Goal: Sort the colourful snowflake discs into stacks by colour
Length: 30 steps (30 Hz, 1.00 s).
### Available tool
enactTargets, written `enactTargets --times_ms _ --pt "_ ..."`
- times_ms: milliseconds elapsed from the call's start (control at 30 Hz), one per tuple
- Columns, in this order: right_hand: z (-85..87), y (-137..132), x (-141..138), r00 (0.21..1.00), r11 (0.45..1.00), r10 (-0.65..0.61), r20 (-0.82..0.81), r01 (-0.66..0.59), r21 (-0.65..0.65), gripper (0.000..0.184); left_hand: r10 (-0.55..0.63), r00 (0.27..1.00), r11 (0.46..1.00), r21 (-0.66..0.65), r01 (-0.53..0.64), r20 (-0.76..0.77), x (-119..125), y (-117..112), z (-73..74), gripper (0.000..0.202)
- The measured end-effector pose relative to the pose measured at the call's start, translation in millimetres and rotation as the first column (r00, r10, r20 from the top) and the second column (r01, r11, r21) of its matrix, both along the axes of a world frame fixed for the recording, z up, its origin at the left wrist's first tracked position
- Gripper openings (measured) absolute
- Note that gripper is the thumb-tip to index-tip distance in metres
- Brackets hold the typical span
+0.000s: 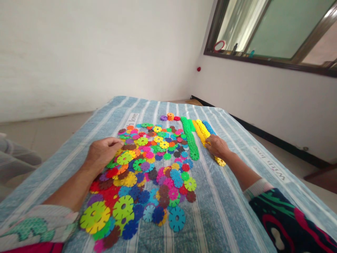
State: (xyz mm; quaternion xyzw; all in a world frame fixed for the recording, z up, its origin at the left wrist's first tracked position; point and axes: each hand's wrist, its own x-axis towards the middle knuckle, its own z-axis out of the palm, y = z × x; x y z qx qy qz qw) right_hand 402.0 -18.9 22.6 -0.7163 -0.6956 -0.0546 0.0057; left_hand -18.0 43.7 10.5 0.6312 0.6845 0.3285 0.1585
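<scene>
A heap of flat plastic snowflake discs (147, 175) in many colours lies on a blue striped cloth (226, 196). My left hand (102, 153) rests on the heap's left side with its fingers curled over the discs; what they hold is hidden. My right hand (217, 146) lies on the near part of a yellow row of discs (201, 131), fingers closed on it. Beside that row run a green row (191, 138) on its left and a blue row (209, 127) on its right.
A few purple, orange and red discs (170, 117) sit at the far end of the rows. White walls stand behind, with a window (273, 31) at upper right and a bare floor (47, 130) to the left.
</scene>
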Motion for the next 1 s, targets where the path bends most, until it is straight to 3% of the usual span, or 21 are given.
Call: enactTargets --times_ms 667,1000 --pt "3.1 -3 5 0.998 0.996 0.039 -0.045 -0.036 0.076 0.020 0.008 1.000 1.000 -0.002 -0.008 0.018 0 -1 0.6 0.033" --pt "8.4 -16 -34 0.950 0.951 0.293 -0.110 -0.277 0.138 0.011 -0.034 0.999 0.999 0.019 0.033 0.019 3 -5 -0.3 0.035"
